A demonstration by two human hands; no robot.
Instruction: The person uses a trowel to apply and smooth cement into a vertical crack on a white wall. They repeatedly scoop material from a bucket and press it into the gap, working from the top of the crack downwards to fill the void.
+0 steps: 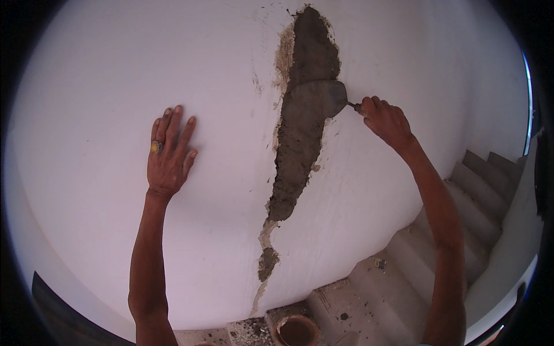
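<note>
My right hand [385,120] is closed round the handle of a trowel [330,97]. The trowel's blade lies against a long strip of wet grey mortar [302,144] that fills a broken-out patch in the white wall [225,190]. Mortar and blade are close in colour, so the blade's left edge is hard to make out. To the left of the patch, my left hand [168,153] rests flat on the wall with fingers stretched out, a ring with a yellow stone on one of them. Below the mortar, a thin bare crack [267,233] runs down to a smaller rough patch [268,264].
Concrete stairs [412,248] climb along the wall at the right. A round brown bowl [298,331] stands on a step at the bottom, with crumbs of debris [248,331] beside it. A small scrap [380,263] lies on a higher step.
</note>
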